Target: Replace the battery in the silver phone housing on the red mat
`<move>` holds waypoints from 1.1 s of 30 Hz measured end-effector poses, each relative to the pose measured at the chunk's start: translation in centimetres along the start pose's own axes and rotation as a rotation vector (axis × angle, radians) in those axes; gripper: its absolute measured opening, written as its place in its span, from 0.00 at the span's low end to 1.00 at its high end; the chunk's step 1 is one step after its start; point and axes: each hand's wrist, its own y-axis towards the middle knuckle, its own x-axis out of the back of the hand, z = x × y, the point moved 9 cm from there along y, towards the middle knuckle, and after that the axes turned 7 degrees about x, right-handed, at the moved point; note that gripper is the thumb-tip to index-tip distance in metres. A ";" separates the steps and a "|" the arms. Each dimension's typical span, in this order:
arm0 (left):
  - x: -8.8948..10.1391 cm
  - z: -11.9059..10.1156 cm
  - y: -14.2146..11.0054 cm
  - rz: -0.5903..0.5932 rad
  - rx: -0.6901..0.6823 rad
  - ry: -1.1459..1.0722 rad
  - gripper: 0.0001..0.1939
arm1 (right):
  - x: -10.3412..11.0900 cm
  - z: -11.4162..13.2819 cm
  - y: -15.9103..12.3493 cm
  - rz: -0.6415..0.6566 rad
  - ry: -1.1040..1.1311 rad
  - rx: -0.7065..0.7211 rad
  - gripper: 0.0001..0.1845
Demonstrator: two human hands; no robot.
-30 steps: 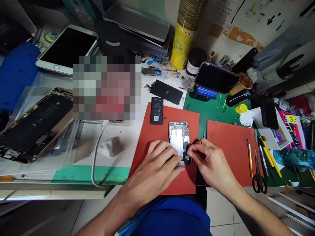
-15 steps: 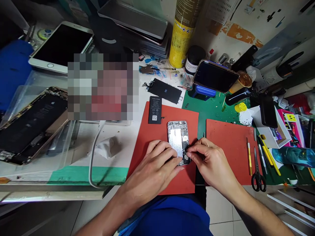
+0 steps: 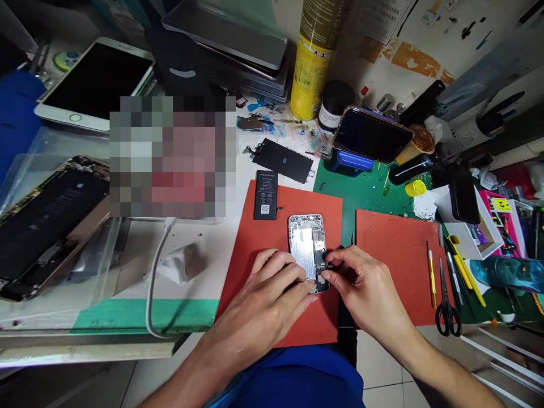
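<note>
Your right fingers (image 3: 334, 258) are nearly closed at the lower right edge of the phone, but this view does not show if they hold a small part there. Your left fingers (image 3: 289, 273) lie half open and flat on the phone rear housing (image 3: 304, 241); probably they press it so it does not slide under the work of the right fingers. This housing lies on a red silicone mat (image 3: 323, 204), near the mat's lower edge and close to the front edge of the surface (image 3: 191, 289). A phone battery (image 3: 266, 195) lies just above it, near the mat's top edge, likely for easy reach. Further right are a second red mat (image 3: 395, 255) and scissors (image 3: 447, 317).
</note>
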 end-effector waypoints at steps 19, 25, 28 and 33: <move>-1.0 -0.6 -0.6 0.026 -0.091 0.125 0.19 | -0.5 -0.2 -0.3 0.003 0.080 -0.098 0.09; -1.1 -0.7 -0.6 0.015 -0.114 0.155 0.18 | -0.5 -0.2 -0.9 0.005 0.150 -0.122 0.10; -1.2 -0.8 -0.7 0.016 -0.119 0.145 0.19 | -0.3 -0.2 -1.4 -0.023 0.147 -0.145 0.10; -1.3 -0.6 -0.9 0.016 -0.115 0.141 0.19 | -0.4 -0.1 -1.5 -0.035 0.127 -0.142 0.11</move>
